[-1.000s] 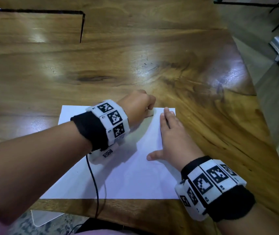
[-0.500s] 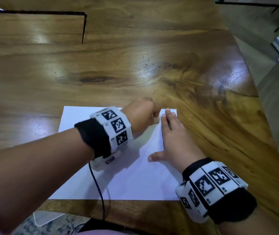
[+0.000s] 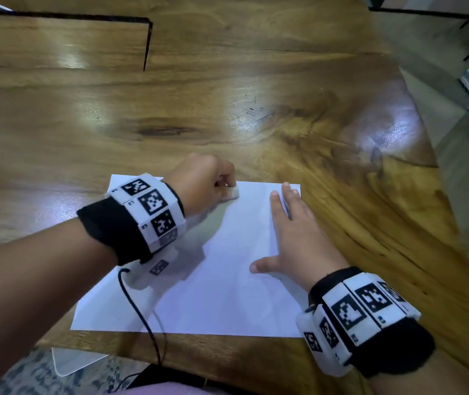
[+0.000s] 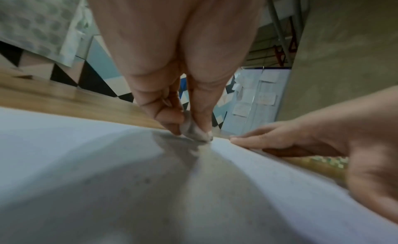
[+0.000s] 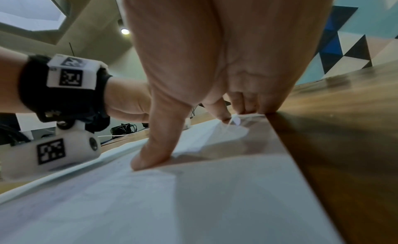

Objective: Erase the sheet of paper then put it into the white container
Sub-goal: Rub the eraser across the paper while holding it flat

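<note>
Head view: left hand (image 3: 205,183), pinching an eraser (image 3: 232,193), has slid back toward 9 o'clock along the far edge of the sheet (image 3: 222,280) on the table (image 3: 227,95). Right hand (image 3: 299,235) stays flat, pinning the 3 o'clock edge; erasing continues, container unseen.

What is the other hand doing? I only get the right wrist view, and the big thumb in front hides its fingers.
Observer: The left hand pinches a small pale eraser between thumb and fingertips, with the eraser's tip down on the sheet of paper.
Operator: Whereabouts on the sheet?
Observer: At its far edge, roughly midway along, left of the right hand, which lies flat on the sheet's right side.
Operator: Is there much writing to rub out?
Observer: In the head view the whole sheet looks blank white. The left wrist view shows only a few faint specks in the hand's shadow, too blurred to call writing.
</note>
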The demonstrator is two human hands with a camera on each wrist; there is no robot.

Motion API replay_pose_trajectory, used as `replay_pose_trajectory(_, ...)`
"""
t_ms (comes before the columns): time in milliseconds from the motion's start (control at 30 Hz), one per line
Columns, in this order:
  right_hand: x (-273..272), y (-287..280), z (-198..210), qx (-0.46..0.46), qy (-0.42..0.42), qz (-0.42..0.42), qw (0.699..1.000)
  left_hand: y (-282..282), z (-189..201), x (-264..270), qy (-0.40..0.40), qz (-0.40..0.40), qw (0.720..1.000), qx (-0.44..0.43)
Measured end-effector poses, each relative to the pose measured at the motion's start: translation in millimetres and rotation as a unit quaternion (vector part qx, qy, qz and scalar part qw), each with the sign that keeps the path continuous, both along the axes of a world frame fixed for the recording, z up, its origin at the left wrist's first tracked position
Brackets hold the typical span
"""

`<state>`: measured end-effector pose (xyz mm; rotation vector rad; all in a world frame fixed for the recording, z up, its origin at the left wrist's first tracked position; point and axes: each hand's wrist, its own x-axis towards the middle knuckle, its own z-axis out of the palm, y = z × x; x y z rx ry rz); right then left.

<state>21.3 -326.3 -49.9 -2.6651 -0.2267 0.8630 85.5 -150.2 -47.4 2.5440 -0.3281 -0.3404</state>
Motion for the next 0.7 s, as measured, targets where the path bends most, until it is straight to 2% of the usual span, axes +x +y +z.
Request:
replay_pose_trajectory(133, 1.3, 1.3, 0.3, -0.011, 0.005, 0.003, 1.0, -17.3, -6.4, 8.7, 0.003, 0.0, 1.0, -0.006)
replay_pose_trajectory(300, 2.3, 2.8, 3.4, -0.017, 0.011, 0.0, 1.0, -31.5, -1.9, 8.8, -0.011, -0.068, 0.997, 0.017)
replay_pose_trajectory(433, 2.5, 1.9, 2.9, -0.012, 0.011, -0.001, 1.0, -9.6, 0.9, -28.9, 0.066, -0.207, 0.975, 0.042)
replay_pose_trajectory(500, 2.5, 2.0, 2.2, -0.01, 0.013, 0.0, 1.0, -2.2, 2.0, -41.4, 0.086, -0.244, 0.964, 0.057)
replay_pose_trajectory(567, 2.2, 1.9, 2.7, -0.014, 0.016, 0.005, 1.0, -5.8, 3.4, -36.8, 0.09, -0.233, 0.966, 0.063)
replay_pose_trajectory(700, 1.8, 1.6, 3.1, -0.034, 0.031, 0.024, 0.999, -25.9, 2.6, -14.9, 0.046, -0.191, 0.979, 0.057)
